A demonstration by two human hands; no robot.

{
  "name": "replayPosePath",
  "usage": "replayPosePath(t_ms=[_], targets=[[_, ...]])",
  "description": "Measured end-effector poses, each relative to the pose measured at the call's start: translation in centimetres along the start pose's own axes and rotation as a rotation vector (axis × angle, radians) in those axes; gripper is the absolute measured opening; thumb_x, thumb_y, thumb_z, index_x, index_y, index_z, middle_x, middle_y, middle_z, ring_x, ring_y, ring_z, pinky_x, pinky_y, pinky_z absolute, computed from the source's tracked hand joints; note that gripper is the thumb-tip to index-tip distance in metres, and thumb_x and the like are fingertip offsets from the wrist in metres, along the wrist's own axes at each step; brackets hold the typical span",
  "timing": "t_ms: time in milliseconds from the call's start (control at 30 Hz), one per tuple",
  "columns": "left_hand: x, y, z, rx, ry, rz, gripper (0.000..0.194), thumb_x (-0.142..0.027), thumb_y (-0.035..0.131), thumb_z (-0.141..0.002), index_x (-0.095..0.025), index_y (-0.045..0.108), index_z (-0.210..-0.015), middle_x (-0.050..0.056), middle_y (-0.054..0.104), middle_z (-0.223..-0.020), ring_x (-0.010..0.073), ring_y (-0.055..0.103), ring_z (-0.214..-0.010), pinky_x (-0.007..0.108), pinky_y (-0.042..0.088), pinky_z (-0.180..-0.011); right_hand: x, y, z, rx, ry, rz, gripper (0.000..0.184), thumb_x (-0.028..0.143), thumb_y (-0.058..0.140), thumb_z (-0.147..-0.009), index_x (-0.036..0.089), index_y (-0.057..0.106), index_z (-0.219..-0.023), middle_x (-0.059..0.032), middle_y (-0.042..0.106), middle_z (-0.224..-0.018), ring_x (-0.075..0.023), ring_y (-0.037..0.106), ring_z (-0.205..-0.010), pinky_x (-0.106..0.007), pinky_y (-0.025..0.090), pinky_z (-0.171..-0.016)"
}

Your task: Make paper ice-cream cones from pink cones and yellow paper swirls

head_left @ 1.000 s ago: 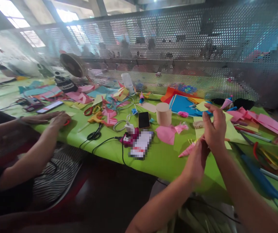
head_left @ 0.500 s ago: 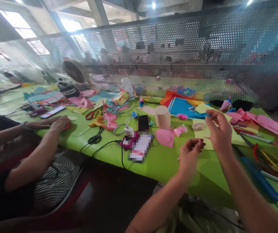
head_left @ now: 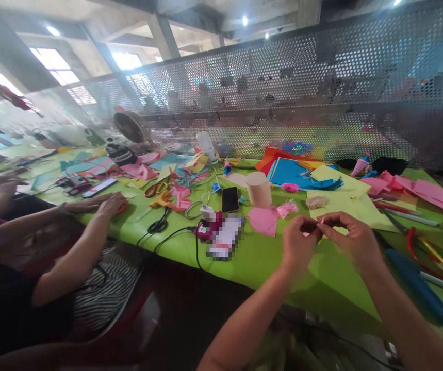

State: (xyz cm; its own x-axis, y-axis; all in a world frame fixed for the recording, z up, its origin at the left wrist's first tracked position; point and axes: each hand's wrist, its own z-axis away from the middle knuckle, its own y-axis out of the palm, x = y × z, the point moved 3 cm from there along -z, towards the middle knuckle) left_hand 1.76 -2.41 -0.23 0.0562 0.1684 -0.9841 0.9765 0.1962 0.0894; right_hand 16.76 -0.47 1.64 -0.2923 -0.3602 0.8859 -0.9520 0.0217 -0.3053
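My left hand (head_left: 297, 243) and my right hand (head_left: 350, 239) meet above the green table (head_left: 252, 255), fingertips pinched together around something small and pale that I cannot make out. Just beyond them lie a yellow-green paper sheet (head_left: 355, 208) and a pink paper scrap (head_left: 263, 219). A tan cardboard tube (head_left: 259, 188) stands behind the pink scrap, and a black phone (head_left: 229, 199) lies to its left.
A person at the left rests a hand (head_left: 111, 203) on the table near black scissors (head_left: 159, 224) and cables. Coloured paper (head_left: 291, 170), orange scissors (head_left: 159, 198), a fan (head_left: 128, 126) and red-yellow scissors (head_left: 433, 252) crowd the table. A perforated metal screen (head_left: 283, 87) stands behind.
My right hand has come down from its raised position and both hands have joined at the fingertips. The pink cone seen under my hands earlier is out of sight. The view shifted slightly.
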Motion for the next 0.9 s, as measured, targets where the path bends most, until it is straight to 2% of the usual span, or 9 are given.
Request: replayPosePath(t_ms=[100, 233, 300, 400, 500, 567, 733, 833, 900], targets=[[-0.6, -0.2, 0.0, 0.094, 0.07, -0.06, 0.025, -0.029, 0.087, -0.079, -0.018, 0.077, -0.099, 0.006, 0.077, -0.089, 0.0157, 0.066, -0.077, 0.028, 0.052, -0.071, -0.2, -0.6, -0.2, -0.059, 0.052, -0.095, 0.025, 0.049, 0.085, -0.085, 0.027, 0.079, -0.095, -0.0032, 0.082, -0.094, -0.025, 0.075, -0.09, -0.038, 0.06, -0.081], [-0.8, -2.1, -0.8, 0.196, 0.097, -0.139, 0.063, -0.031, 0.088, -0.082, -0.024, 0.066, -0.141, 0.01, 0.079, -0.117, 0.019, 0.071, -0.092, 0.032, 0.057, -0.082, 0.1, -2.4, -0.5, -0.17, 0.08, -0.335, 0.028, 0.048, 0.089, -0.082, 0.026, 0.077, -0.095, -0.0034, 0.083, -0.098, -0.0221, 0.076, -0.092, -0.037, 0.061, -0.088], [-0.5, -3.5, -1.3, 0.202, 0.125, -0.352, 0.06, -0.032, 0.087, -0.082, -0.022, 0.066, -0.137, 0.011, 0.078, -0.12, 0.0236, 0.072, -0.103, 0.036, 0.057, -0.089, 0.3, -3.3, -0.6, -0.194, 0.067, -0.399, 0.027, 0.045, 0.09, -0.082, 0.025, 0.077, -0.094, -0.0044, 0.083, -0.099, -0.0217, 0.076, -0.095, -0.038, 0.061, -0.093], [0.1, -4.7, -1.5, 0.305, 0.134, -0.796, 0.068, -0.044, 0.089, -0.079, -0.022, 0.061, -0.138, 0.013, 0.073, -0.129, 0.0329, 0.069, -0.119, 0.046, 0.055, -0.099, 0.0, -4.1, -0.5, -0.194, 0.06, -0.44, 0.025, 0.043, 0.09, -0.084, 0.024, 0.077, -0.094, -0.0049, 0.083, -0.097, -0.0224, 0.077, -0.1, -0.037, 0.06, -0.096], [0.8, -4.6, -1.1, 0.392, 0.14, -1.104, 0.066, -0.049, 0.083, -0.084, -0.02, 0.059, -0.138, 0.017, 0.069, -0.135, 0.0386, 0.062, -0.133, 0.053, 0.048, -0.111, -1.0, -4.3, -0.2, -0.18, 0.081, -0.444, 0.024, 0.041, 0.09, -0.084, 0.025, 0.078, -0.096, -0.0032, 0.081, -0.095, -0.0208, 0.077, -0.097, -0.033, 0.059, -0.091], [1.2, -4.3, -0.9, 0.417, 0.13, -1.196, 0.061, -0.049, 0.083, -0.084, -0.019, 0.061, -0.132, 0.017, 0.069, -0.134, 0.0399, 0.06, -0.133, 0.055, 0.045, -0.113, -1.8, -4.3, -0.1, -0.176, 0.094, -0.443, 0.023, 0.041, 0.091, -0.082, 0.026, 0.08, -0.096, -0.0023, 0.08, -0.092, -0.0199, 0.077, -0.093, -0.03, 0.058, -0.085], [1.7, -4.5, -1.4, 0.336, 0.112, -1.018, 0.035, -0.038, 0.086, -0.082, -0.021, 0.069, -0.107, 0.013, 0.073, -0.116, 0.0351, 0.065, -0.116, 0.048, 0.047, -0.103, -3.1, -4.6, 0.1, -0.144, 0.154, -0.457, 0.018, 0.041, 0.091, -0.082, 0.029, 0.083, -0.094, -0.003, 0.08, -0.093, -0.0214, 0.075, -0.093, -0.031, 0.057, -0.082], [1.4, -5.2, -2.0, 0.286, 0.082, -0.717, 0.025, -0.034, 0.082, -0.083, -0.02, 0.071, -0.1, 0.009, 0.072, -0.101, 0.0263, 0.063, -0.096, 0.039, 0.047, -0.09, -3.1, -4.7, 0.4, -0.149, 0.175, -0.46, 0.019, 0.043, 0.091, -0.081, 0.03, 0.083, -0.092, -0.0049, 0.08, -0.096, -0.0237, 0.072, -0.092, -0.034, 0.057, -0.08], [1.2, -5.4, -2.4, 0.3, -0.007, -0.433, 0.031, -0.045, 0.078, -0.087, -0.018, 0.072, -0.1, 0.005, 0.07, -0.092, 0.0197, 0.059, -0.084, 0.033, 0.046, -0.079, -3.1, -4.5, 0.6, -0.151, 0.183, -0.453, 0.023, 0.046, 0.093, -0.078, 0.03, 0.082, -0.092, -0.0053, 0.08, -0.097, -0.0243, 0.07, -0.092, -0.035, 0.056, -0.079]])
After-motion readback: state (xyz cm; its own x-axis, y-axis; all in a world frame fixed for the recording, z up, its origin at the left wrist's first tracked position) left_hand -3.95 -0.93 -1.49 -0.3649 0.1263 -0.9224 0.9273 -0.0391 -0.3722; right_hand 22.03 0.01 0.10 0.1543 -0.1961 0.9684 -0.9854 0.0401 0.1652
